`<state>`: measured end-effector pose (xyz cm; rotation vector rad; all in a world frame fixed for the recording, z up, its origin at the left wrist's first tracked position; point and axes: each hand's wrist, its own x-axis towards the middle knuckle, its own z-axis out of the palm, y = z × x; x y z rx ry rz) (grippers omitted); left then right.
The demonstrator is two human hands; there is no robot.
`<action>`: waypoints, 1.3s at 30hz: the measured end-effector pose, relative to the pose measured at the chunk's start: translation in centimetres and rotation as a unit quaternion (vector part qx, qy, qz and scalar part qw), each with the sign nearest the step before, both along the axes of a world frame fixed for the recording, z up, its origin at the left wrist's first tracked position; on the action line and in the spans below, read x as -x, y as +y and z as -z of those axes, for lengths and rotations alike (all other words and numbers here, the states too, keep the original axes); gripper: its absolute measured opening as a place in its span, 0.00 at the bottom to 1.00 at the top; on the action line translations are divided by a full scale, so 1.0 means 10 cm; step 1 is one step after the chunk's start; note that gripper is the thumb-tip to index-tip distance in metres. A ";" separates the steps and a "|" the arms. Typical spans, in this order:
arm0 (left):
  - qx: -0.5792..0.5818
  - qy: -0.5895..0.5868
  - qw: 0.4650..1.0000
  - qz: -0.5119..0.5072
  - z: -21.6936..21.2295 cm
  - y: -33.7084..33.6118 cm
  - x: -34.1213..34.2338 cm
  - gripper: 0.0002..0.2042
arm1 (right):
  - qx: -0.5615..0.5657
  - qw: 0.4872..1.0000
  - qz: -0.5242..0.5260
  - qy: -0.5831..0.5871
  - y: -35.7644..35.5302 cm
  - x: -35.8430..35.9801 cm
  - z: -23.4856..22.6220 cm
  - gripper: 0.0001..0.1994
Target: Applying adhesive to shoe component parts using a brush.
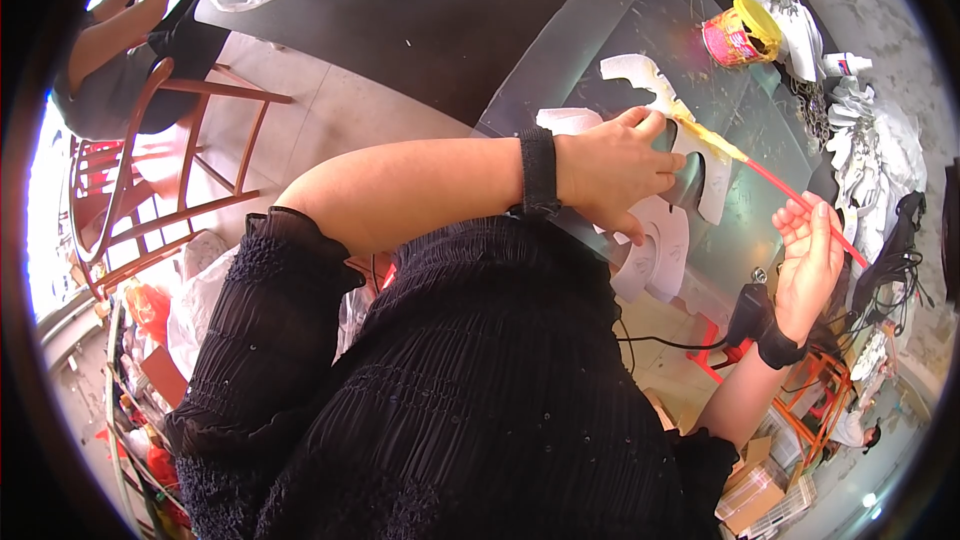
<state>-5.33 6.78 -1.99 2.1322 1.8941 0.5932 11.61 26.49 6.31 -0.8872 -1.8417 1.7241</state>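
Black pleated garment, left hand spread over white curved pieces, right hand gripping red yellow-tipped stick

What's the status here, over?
Left hand spread over, partly hiding curved white flat pieces. Right hand holds slim red stick, yellow-coated end over one. Red-yellow round tub beyond.

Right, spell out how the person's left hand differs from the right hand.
The left hand is spread over the white curved pieces; the right hand grips a thin red stick with a yellow-coated end. The left hand shows its back, while the right hand shows its palm side, fingers curled. Both wear a black strap at the wrist.
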 end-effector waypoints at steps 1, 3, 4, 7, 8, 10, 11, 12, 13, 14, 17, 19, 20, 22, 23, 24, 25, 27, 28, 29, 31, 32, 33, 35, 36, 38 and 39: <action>-0.001 0.003 1.000 0.001 0.00 0.00 0.00 0.31 | 0.000 1.000 0.003 0.001 0.00 -0.01 0.00 0.12; 0.000 0.003 1.000 0.002 0.00 0.00 0.00 0.32 | -0.005 1.000 0.017 0.006 0.02 -0.01 0.01 0.12; 0.000 0.002 1.000 0.003 0.00 0.00 0.00 0.32 | -0.011 0.999 0.031 0.011 0.03 -0.02 0.02 0.12; -0.004 0.007 1.000 -0.001 0.02 0.00 0.00 0.32 | 0.000 1.000 0.010 0.000 0.03 -0.05 -0.01 0.12; -0.004 0.007 1.000 0.000 0.01 0.00 0.00 0.32 | 0.000 1.000 0.011 0.000 0.02 -0.05 -0.01 0.12; 0.000 0.004 1.000 -0.001 0.00 0.00 0.00 0.32 | -0.008 1.000 0.009 0.003 0.00 -0.04 -0.02 0.11; 0.000 0.004 1.000 -0.001 0.00 0.00 0.00 0.32 | -0.008 1.000 0.009 0.003 0.00 -0.05 -0.02 0.11; -0.004 0.003 1.000 0.000 0.01 0.00 0.00 0.32 | -0.008 1.000 0.014 0.005 0.01 -0.05 -0.01 0.11; -0.008 0.002 1.000 0.000 0.02 0.00 0.00 0.32 | -0.007 1.000 0.019 0.007 0.02 -0.06 -0.01 0.11; -0.007 0.002 1.000 -0.002 0.03 0.00 0.00 0.32 | -0.007 1.000 0.017 0.007 0.03 -0.07 -0.01 0.11; -0.017 0.001 1.000 0.001 0.05 0.00 0.00 0.32 | -0.005 0.999 0.030 -0.020 0.04 -0.10 -0.03 0.11; -0.018 0.003 1.000 0.002 0.03 0.00 0.00 0.32 | -0.005 0.999 0.031 0.006 0.02 -0.07 -0.02 0.11; -0.019 0.003 1.000 0.002 0.03 0.00 0.00 0.32 | -0.006 0.999 0.031 0.006 0.02 -0.06 -0.01 0.11; -0.022 -0.004 1.000 -0.001 0.04 0.00 0.00 0.31 | -0.007 1.000 0.016 0.013 0.02 -0.05 0.00 0.12; -0.022 -0.004 1.000 -0.002 0.04 -0.01 0.00 0.31 | -0.007 1.000 0.014 0.014 0.01 -0.04 0.00 0.12; -0.020 0.001 1.000 -0.001 0.03 -0.01 0.00 0.31 | -0.008 1.000 0.020 0.013 0.00 -0.03 0.00 0.12; -0.019 0.005 1.000 0.000 0.03 -0.01 0.00 0.31 | -0.008 1.000 0.026 0.012 -0.01 -0.02 0.00 0.12; -0.020 0.005 1.000 0.000 0.03 -0.01 0.01 0.31 | -0.007 1.000 0.015 0.012 -0.03 0.02 0.00 0.12; -0.021 0.006 1.000 0.000 0.03 -0.01 0.01 0.31 | -0.005 1.000 0.003 0.011 -0.04 0.04 0.01 0.12; -0.022 0.006 1.000 0.000 0.03 -0.01 0.01 0.31 | -0.006 1.000 0.003 0.011 -0.05 0.06 0.01 0.12; -0.023 0.003 1.000 0.001 0.03 -0.01 0.00 0.31 | -0.002 1.000 -0.017 0.010 -0.06 0.11 0.03 0.13; -0.023 0.004 1.000 0.001 0.02 -0.01 0.00 0.31 | 0.002 1.000 -0.026 0.014 -0.06 0.12 0.05 0.13; -0.015 0.003 1.000 0.003 0.01 0.00 0.00 0.31 | 0.002 1.000 -0.026 0.015 -0.04 0.14 0.07 0.13; -0.008 0.001 1.000 0.005 0.01 0.00 0.01 0.31 | 0.013 1.000 -0.019 0.019 -0.01 0.18 0.11 0.12; -0.013 0.002 1.000 0.005 0.02 0.00 0.01 0.31 | 0.012 1.000 -0.020 0.019 -0.01 0.18 0.12 0.12; -0.018 0.004 1.000 0.003 0.03 -0.01 0.01 0.31 | 0.016 0.999 -0.014 0.028 -0.01 0.18 0.15 0.12; -0.023 0.005 1.000 0.003 0.03 -0.01 0.01 0.31 | 0.016 0.999 -0.016 0.028 -0.01 0.17 0.16 0.12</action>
